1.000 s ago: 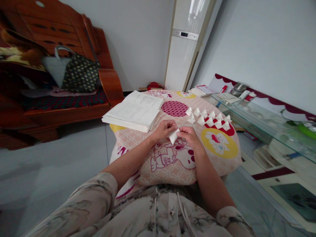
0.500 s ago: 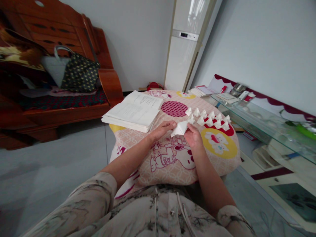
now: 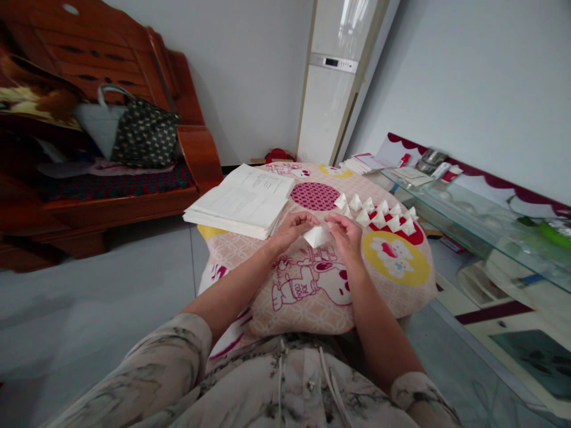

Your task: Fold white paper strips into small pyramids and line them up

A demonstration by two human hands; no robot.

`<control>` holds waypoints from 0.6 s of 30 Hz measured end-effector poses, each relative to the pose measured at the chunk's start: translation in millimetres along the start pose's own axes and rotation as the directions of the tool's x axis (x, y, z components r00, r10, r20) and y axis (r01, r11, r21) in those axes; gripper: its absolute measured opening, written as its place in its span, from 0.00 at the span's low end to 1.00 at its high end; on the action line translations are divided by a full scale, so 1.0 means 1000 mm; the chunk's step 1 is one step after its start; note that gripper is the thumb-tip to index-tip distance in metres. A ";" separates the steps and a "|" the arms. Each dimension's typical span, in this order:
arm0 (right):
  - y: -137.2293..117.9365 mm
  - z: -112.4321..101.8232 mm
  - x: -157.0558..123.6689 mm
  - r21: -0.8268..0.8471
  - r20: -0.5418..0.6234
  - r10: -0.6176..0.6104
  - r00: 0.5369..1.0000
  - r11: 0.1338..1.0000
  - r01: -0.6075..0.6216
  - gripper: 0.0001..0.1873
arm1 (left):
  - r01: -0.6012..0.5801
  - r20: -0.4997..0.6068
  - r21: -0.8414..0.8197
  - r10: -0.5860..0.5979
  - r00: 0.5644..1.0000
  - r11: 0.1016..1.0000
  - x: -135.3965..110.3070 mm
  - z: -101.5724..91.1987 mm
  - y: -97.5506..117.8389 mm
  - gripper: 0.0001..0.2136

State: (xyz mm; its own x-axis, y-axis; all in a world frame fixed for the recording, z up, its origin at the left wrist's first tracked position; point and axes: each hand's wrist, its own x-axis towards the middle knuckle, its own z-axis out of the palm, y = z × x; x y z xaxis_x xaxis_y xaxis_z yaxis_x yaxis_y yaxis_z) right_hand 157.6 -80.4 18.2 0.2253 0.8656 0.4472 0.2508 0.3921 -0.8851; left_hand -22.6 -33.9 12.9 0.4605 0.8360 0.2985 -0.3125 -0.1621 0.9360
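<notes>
A small piece of folded white paper point(image 3: 316, 236) is held between my hands, above the patterned tablecloth. My left hand point(image 3: 292, 229) pinches its upper left side between thumb and fingers. On the other side, the fingers of my right hand point(image 3: 346, 232) are closed at the paper's upper right edge; the fingertips partly hide the fold. Just beyond my right hand stand two rows of folded white paper pieces point(image 3: 379, 215) with pointed tops. To the left of my left hand lies a thick stack of printed paper sheets point(image 3: 243, 199).
The round table wears a pink cloth point(image 3: 250, 249) with cartoon prints. Along the right runs a glass shelf point(image 3: 482, 229) bearing cups and small items. A wooden bench point(image 3: 196, 148) with bags stands at the left, and a tall white air conditioner point(image 3: 328, 101) at the back.
The folded paper has turned and shifted slightly left, its point now facing down. My right hand has moved up and curled over its top edge.
</notes>
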 end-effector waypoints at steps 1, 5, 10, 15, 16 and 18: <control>-0.003 0.001 0.000 -0.042 0.019 -0.035 0.999 0.998 0.036 0.16 | -0.007 0.002 0.015 0.006 1.000 1.000 0.000 0.001 -0.001 0.19; -0.009 0.001 -0.001 -0.084 0.069 -0.100 0.993 0.991 0.106 0.13 | -0.058 -0.010 0.111 0.059 0.998 0.992 0.002 0.000 -0.003 0.19; -0.004 0.001 -0.003 0.133 0.225 0.137 0.965 0.976 -0.169 0.19 | -0.085 -0.008 0.210 0.088 0.996 0.974 0.002 -0.002 -0.004 0.21; 0.001 -0.003 -0.001 0.325 0.163 0.215 0.963 0.910 -0.258 0.16 | -0.033 -0.023 0.048 0.034 0.999 0.998 0.003 -0.005 -0.003 0.31; 0.002 -0.005 0.000 0.354 0.149 0.216 0.965 0.900 -0.255 0.15 | -0.025 -0.011 0.004 0.025 1.000 1.000 0.003 -0.005 -0.002 0.31; 0.003 -0.007 0.001 0.399 0.143 0.228 0.963 0.878 -0.266 0.15 | -0.009 0.023 -0.048 0.010 1.000 0.999 0.002 -0.006 -0.001 0.26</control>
State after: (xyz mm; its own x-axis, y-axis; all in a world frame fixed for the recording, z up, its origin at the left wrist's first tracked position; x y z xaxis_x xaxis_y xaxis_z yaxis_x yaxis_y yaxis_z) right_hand 165.0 -80.1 16.8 0.1398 0.9674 0.2111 -0.2151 0.2377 -0.9472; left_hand -25.9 -28.8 12.1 0.4766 0.8218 0.3123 -0.3562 -0.1443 0.9232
